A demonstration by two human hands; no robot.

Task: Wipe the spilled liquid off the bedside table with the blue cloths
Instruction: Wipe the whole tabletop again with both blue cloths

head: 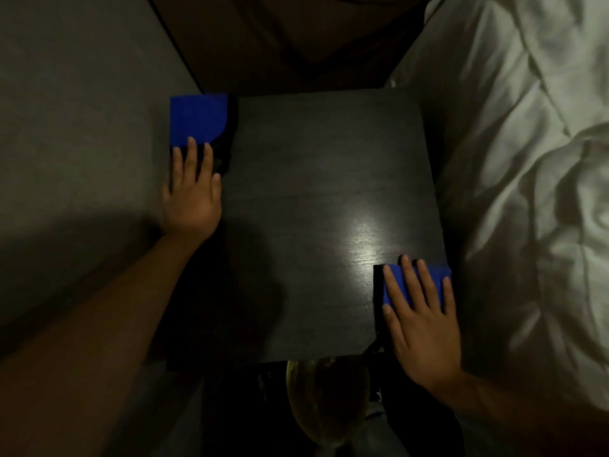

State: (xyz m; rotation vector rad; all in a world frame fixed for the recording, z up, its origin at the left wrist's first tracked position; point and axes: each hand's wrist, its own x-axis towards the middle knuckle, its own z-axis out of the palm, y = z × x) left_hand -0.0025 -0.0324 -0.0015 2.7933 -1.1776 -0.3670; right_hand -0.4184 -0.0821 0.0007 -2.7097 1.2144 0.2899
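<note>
Here, from the head camera, a dark wooden worktop (pixel 323 199) is filling the middle of a dimly lit scene, with a bright patch of light glaring off its near right part. The left hand (pixel 192 192) is lying flat with its fingers spread wide, palm down at the worktop's left edge, and its fingertips are resting on the near end of a blue cloth (pixel 197 118). That cloth is sitting at the far left corner of the worktop, with a dark edging along its right side. The right hand (pixel 420 321) is likewise pressing flat and open, fingers splayed, on a second blue cloth (pixel 400 286) at the near right corner; most of this cloth is lying hidden under the palm and fingers, and only its far part is showing. Neither hand is gripping anything; both are simply pressing down. Any spilled liquid on the dark surface is too hard to make out. A rumpled white bed cover (pixel 527 159) is lying just beside the worktop on the right. A grey wall (pixel 75 127) is running along the left side. A pale yellowish object (pixel 326 400) is showing below the near edge, too blurred to identify.
</note>
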